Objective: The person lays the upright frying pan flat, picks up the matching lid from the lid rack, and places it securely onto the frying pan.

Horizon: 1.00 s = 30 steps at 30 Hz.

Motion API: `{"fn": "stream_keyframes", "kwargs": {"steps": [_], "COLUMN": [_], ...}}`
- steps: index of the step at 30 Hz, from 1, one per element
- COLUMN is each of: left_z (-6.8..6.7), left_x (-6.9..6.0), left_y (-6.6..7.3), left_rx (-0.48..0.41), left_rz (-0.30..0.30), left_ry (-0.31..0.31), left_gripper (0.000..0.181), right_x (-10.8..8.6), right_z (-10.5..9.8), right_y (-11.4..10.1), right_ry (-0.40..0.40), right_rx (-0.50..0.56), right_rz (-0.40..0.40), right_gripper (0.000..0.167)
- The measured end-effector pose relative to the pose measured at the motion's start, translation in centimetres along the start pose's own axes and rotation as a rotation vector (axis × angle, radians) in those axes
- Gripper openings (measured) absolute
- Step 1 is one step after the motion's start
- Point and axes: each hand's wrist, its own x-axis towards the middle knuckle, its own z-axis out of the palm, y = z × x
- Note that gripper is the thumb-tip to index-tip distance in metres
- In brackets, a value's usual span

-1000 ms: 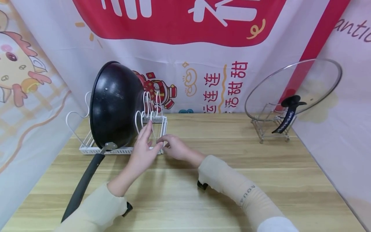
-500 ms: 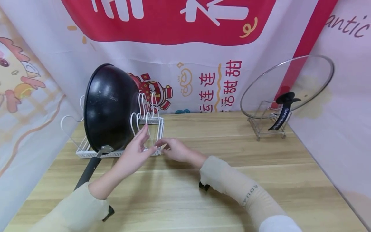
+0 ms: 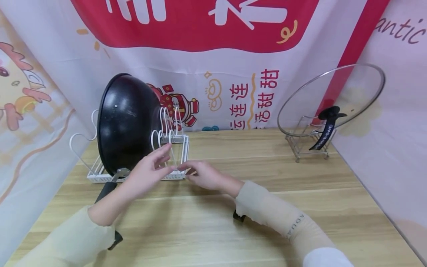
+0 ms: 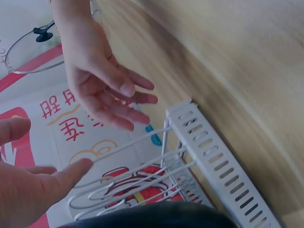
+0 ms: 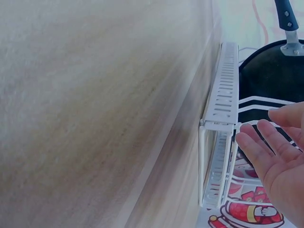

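A black wok [image 3: 126, 118] stands on its side in a white wire pan rack [image 3: 185, 148] at the left. Its dark handle [image 3: 106, 190] points toward me, partly hidden by my left forearm. My left hand [image 3: 146, 172] hovers before the rack's wire loops, thumb and fingers apart, holding nothing. At the rack's front right corner is my right hand [image 3: 207, 174], fingers loosely bent. In the left wrist view, the right hand [image 4: 102, 76] is seen without anything in its grasp, close to the slotted rail [image 4: 218, 161]. The right wrist view shows its fingertips beside the rack [image 5: 223, 85].
A glass lid [image 3: 310, 96] with a black knob leans in a small metal wire rack [image 3: 310, 148] at the back right. Printed cloth [image 3: 207, 92] hangs behind and along both sides of the wooden table [image 3: 267, 163].
My left hand has drawn back leftward from the wire loops, with its forearm now over the wok's handle. The right hand stays near the rack's corner. The head view has shifted slightly.
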Motion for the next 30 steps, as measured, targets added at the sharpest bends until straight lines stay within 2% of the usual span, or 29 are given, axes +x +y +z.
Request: {"fn": "stream_keyframes", "kwargs": {"steps": [9, 15, 23, 30], "left_z": [-1.7, -3.3, -5.3, -7.6], "left_x": [-1.8, -3.0, -4.0, -5.4], "left_y": [-0.3, -1.0, -2.1, -3.1], "left_rx": [0.063, 0.048, 0.032, 0.07], "left_rz": [0.033, 0.083, 0.144, 0.135], "left_ry": [0.001, -0.007, 0.029, 0.033], "left_gripper": [0.04, 0.03, 0.024, 0.025], "right_x": [-0.7, -0.8, -1.0, -1.5], "right_z": [0.5, 1.5, 2.6, 3.7], "right_y": [-1.5, -2.1, -2.2, -2.8], "right_ry": [-0.041, -0.073, -0.096, -0.124], "right_rx": [0.042, 0.137, 0.213, 0.211], "right_rz": [-0.037, -0.075, -0.094, -0.078], "right_gripper": [0.038, 0.037, 0.037, 0.038]}}
